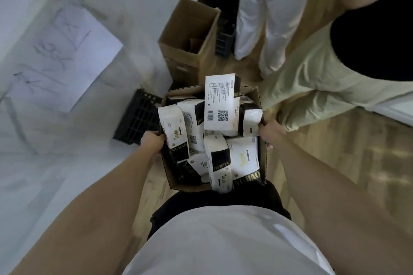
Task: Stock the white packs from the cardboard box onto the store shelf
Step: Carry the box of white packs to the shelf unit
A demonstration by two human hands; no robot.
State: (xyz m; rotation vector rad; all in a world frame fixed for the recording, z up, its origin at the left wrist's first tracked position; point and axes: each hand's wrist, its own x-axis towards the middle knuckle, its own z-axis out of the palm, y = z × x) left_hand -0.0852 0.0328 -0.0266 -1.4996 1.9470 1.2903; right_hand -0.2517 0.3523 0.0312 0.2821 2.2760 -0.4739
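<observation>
1. nearest of all is the person's own white shirt (223, 241) and dark shorts (214, 201), with both bare forearms reaching forward and down from there
2. the left hand (153, 142) grips the left wall of the cardboard box (172, 176), fingers curled over the rim; the right hand (268, 131) grips the right wall the same way, thumb on the outside
3. the white packs (222, 102) are all in that box, heaped loosely above the rim, one standing on end at the far side with its barcode showing, another (220, 163) leaning over the near edge
4. no store shelf shows here; i judge the stocking has not begun and the box is only being carried or shifted
5. beyond stand an empty open carton (190, 40), a black crate (138, 118) to the left, and two other people's legs (312, 78) just beside the box on the right
6. risks, as i see them: the upright pack could topple out if the box tilts, the near one could slide off the edge, and the box could knock the bystander's leg, since it sits so close
</observation>
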